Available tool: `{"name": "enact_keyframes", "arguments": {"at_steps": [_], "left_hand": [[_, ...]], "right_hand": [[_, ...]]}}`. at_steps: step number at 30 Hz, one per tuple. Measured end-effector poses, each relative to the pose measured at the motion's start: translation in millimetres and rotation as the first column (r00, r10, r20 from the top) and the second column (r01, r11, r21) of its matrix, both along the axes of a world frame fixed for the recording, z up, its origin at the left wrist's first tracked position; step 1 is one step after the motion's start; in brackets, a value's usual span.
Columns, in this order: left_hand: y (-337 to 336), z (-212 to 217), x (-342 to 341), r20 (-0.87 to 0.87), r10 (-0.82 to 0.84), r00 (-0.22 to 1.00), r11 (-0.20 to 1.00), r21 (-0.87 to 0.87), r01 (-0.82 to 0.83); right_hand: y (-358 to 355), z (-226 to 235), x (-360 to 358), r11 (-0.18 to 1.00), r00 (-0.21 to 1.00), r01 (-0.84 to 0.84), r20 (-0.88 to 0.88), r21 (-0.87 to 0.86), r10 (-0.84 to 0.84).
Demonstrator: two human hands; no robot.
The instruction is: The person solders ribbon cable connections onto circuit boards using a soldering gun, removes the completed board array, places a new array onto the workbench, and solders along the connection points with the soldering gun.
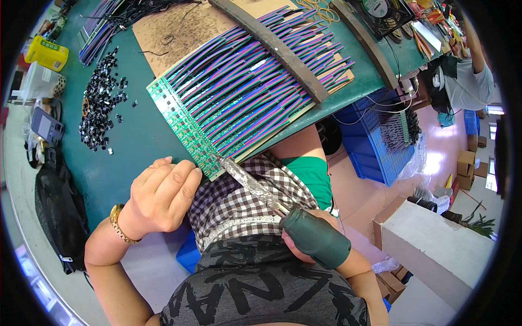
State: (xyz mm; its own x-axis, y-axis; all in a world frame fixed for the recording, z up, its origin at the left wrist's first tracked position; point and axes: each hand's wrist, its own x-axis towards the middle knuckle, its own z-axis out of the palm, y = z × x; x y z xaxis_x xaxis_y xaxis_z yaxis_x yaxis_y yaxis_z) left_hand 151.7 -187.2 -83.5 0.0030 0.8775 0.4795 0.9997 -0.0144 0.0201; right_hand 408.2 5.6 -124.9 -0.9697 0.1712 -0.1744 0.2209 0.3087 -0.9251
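Right hand (294, 248) is grasping dark-green-handled soldering iron (282, 209), crusty metal barrel pointing at flat green circuit board (184, 126) on table's (133, 130) near edge; left hand (164, 194) is hovering beside, fingers curled, can't tell if pinching anything.

The single wide fisheye view looks steeply down from the wearer's head, close above the hands (163, 195), with the wearer's shirt (255, 282) at 6 o'clock, the counter (128, 157) toward 11 o'clock and the floor (353, 198) toward 4 o'clock.
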Motion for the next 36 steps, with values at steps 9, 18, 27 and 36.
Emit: {"name": "enact_keyframes", "arguments": {"at_steps": [9,18,27,36], "left_hand": [[1.1,-1.9,0.8,-0.015,0.015,1.000,1.000,0.008,-0.015],[3.3,-0.3,-1.1,0.111,0.025,0.993,0.999,-0.035,-0.022],[-16.0,11.0,-73.9,0.196,0.624,0.756,0.769,0.018,-0.640],[-14.7,-0.9,-77.6,0.187,0.617,0.765,0.787,-0.123,-0.605]], "right_hand": [[7.3,0.6,-8.2,0.980,0.982,-0.056,-0.168,0.191,0.089],[7.5,-3.0,-10.7,0.978,0.980,-0.029,-0.187,0.207,0.068],[10.1,-2.9,-5.9,0.983,0.989,-0.010,-0.142,0.184,0.037],[8.4,-2.6,-4.3,0.971,0.991,-0.001,-0.129,0.239,0.033]]}}
